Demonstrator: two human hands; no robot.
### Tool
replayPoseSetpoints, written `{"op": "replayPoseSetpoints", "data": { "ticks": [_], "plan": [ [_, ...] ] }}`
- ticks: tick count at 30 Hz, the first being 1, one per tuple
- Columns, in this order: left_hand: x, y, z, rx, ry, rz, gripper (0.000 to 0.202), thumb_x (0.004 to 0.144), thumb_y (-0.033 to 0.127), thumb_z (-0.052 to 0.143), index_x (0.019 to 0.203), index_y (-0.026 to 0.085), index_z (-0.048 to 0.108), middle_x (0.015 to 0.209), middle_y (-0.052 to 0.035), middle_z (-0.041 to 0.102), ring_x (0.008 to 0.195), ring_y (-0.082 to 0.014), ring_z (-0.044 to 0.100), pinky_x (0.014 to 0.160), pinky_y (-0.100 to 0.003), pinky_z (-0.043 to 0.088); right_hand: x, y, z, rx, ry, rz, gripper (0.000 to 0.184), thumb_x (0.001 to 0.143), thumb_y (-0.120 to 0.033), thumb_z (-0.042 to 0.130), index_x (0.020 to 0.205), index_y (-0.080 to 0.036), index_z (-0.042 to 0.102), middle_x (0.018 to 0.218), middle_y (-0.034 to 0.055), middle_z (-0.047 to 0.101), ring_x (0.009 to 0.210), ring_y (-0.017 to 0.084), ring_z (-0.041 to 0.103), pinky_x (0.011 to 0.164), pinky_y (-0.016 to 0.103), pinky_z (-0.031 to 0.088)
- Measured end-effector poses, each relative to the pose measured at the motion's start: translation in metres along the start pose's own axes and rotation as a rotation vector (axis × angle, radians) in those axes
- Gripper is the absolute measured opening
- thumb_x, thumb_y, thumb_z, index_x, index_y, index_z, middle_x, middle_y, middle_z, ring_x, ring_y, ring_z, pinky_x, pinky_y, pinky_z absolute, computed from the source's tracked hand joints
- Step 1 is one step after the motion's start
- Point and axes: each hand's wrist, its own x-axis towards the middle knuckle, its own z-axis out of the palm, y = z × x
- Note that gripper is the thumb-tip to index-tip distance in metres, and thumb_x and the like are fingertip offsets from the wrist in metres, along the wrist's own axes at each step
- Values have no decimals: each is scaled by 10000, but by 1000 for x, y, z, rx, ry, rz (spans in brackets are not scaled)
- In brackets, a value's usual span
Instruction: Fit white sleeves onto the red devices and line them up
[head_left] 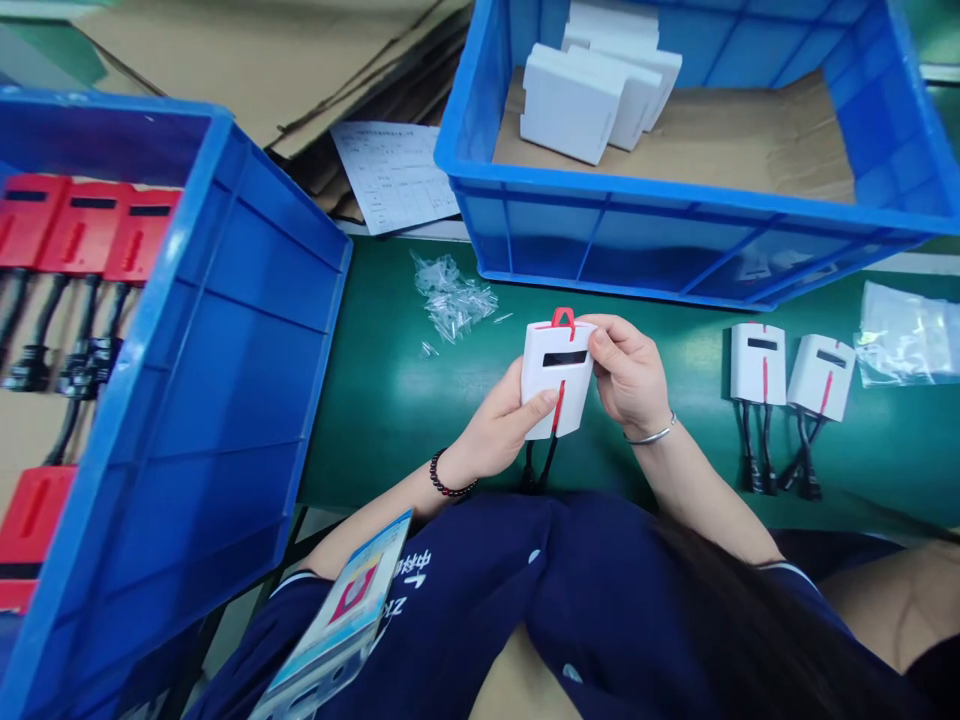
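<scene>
A white-and-red cabled device [564, 395] is held upright in front of my body, over the green table. It has a dark window, a red stripe, a red loop on top and black cables below. My left hand [501, 420] grips its left side, thumb across the front near the stripe. At the upper right corner, my right hand [628, 370] pinches the casing between thumb and fingers; the fingers behind it are partly hidden. Two similar devices, one upright [757, 375] and one tilted [821, 380], lie on the table to the right, cables toward me.
Small clear plastic pieces [454, 297] lie scattered on the green table [390, 420]. A blue crate [675, 235] behind holds several white covers [574, 105]. At left, another blue crate [225, 350] contains red cabled units [86, 228]. Clear bags [911, 335] lie at right, a printed sheet [394, 175] behind.
</scene>
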Motion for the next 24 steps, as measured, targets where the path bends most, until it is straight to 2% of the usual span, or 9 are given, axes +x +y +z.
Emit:
{"op": "replayPoseSetpoints", "data": {
  "ticks": [3,6,8,10,14,16,18,21,24],
  "plan": [
    [2,5,4,-69,48,4,386,818,377,794,1146,221,664,1186,-62,720,1145,-250,662,1018,-383,519,1,-3,1,18,23,-20,318,845,-530,702,973,-238,700,936,23,720,860,181,674,787,357,569],
    [7,8,6,-170,136,-5,359,762,377,838,1035,206,679,1078,-56,755,1083,-249,694,967,-378,553,1,-11,1,-15,-7,-11,385,883,-599,624,1010,-237,658,881,12,689,799,161,646,725,321,548],
    [10,8,4,-236,174,-16,367,746,382,847,1019,199,682,1072,-62,758,1082,-254,697,962,-382,556,-3,-17,2,-123,-58,-15,427,908,-646,550,963,-228,617,805,3,653,725,150,610,658,295,513],
    [13,7,1,-289,193,-9,369,739,386,852,1004,193,683,1072,-63,758,1072,-249,699,970,-378,550,-11,-22,4,-351,-126,-58,413,896,-636,568,884,-223,574,741,-9,616,655,137,564,604,273,457],
    [15,3,-3,-365,221,-6,294,763,341,840,948,189,670,986,-25,762,942,-185,716,945,-311,543,-28,-27,14,-823,-130,-330,383,913,-502,579,691,-217,451,607,-27,491,548,114,419,541,278,291],
    [16,1,-4,-394,236,-22,243,786,311,824,924,189,665,929,-3,757,871,-152,713,901,-269,546,-33,-27,18,-897,-105,-470,399,946,-441,532,650,-220,381,569,-32,433,531,112,368,537,292,249],
    [16,-1,-5,-423,234,-30,281,750,321,858,906,181,671,893,8,752,823,-131,704,845,-231,549,-34,-28,19,-931,-111,-543,390,959,-410,517,653,-220,367,567,-30,437,530,111,368,536,290,250],
    [15,-3,-7,-453,200,-29,416,611,357,946,884,175,689,860,16,749,769,-116,693,761,-200,556,-33,-32,17,-975,-155,-529,394,964,-438,514,661,-216,396,560,-29,468,517,109,396,513,284,247],
    [13,-5,-6,-419,161,-41,449,590,362,956,918,186,704,844,19,748,731,-116,690,699,-204,564,-28,-41,13,-866,-188,-433,380,946,-526,545,752,-201,516,631,-18,575,565,117,514,524,266,318]
  ]
}}
